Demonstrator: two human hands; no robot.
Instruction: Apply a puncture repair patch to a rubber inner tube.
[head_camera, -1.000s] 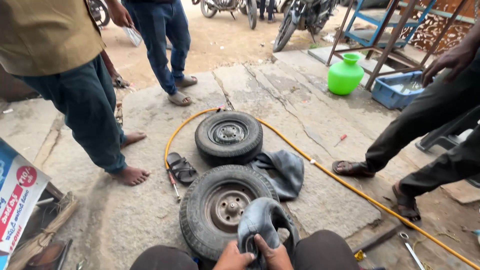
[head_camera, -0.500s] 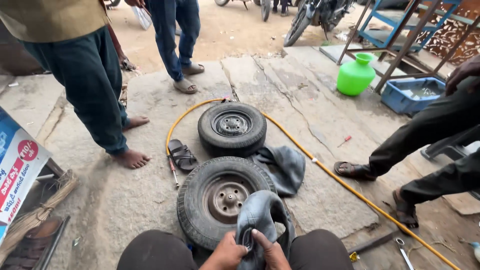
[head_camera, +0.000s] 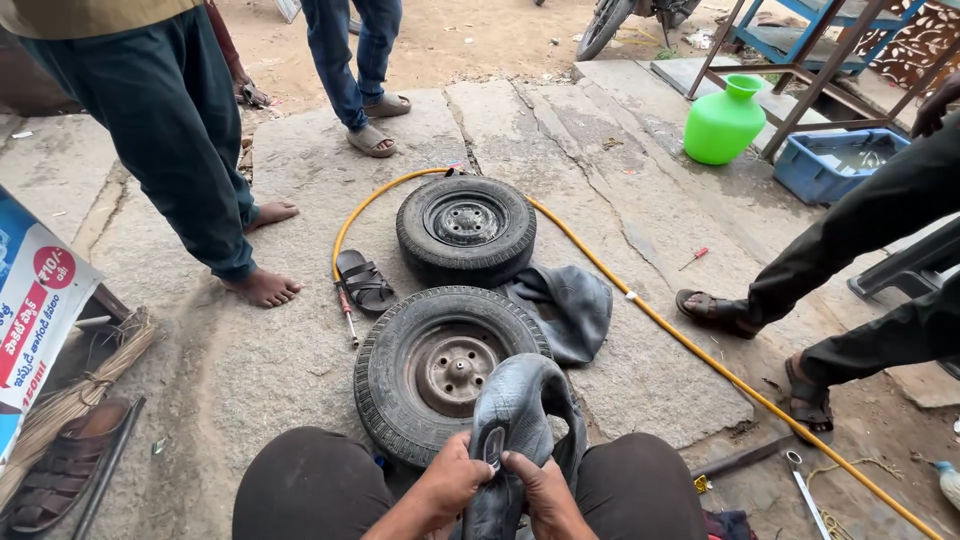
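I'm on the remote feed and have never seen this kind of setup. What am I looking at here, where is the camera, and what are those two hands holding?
There is no machine here: this is a person working with bare hands. The single picture comes from a camera worn on that person's head, looking down, so the dark knees at the bottom edge are their own.

The left hand and right hand both grip a black rubber inner tube, folded up between the knees.

On the stone floor in front lie two wheels with tyres: the near wheel and the far wheel. A second dark tube lies crumpled beside them. A yellow hose curves around the far wheel and runs off to the lower right. A lone sandal lies left of the wheels.

Further back stand a green pot and a blue tub. Other people stand and sit around.
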